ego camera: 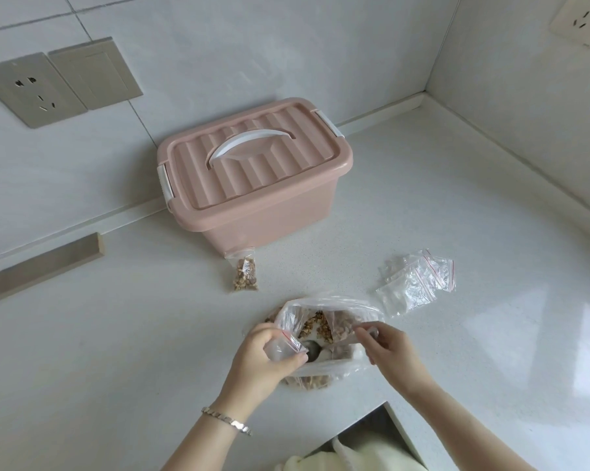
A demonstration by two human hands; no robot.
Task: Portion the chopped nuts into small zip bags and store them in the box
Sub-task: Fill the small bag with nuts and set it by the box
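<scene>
A large clear bag of chopped nuts lies open on the white counter, with a metal spoon inside it. My left hand grips a small empty zip bag at the big bag's mouth. My right hand pinches the spoon's handle at the bag's right rim. One filled small zip bag leans against the front of the pink storage box, whose lid is closed with a white handle on top. A pile of empty zip bags lies to the right.
The box stands against the tiled back wall near a corner. Wall sockets sit at the left, another socket at the top right. A wooden strip lies at the left. The counter's edge has a cut-out below my right arm.
</scene>
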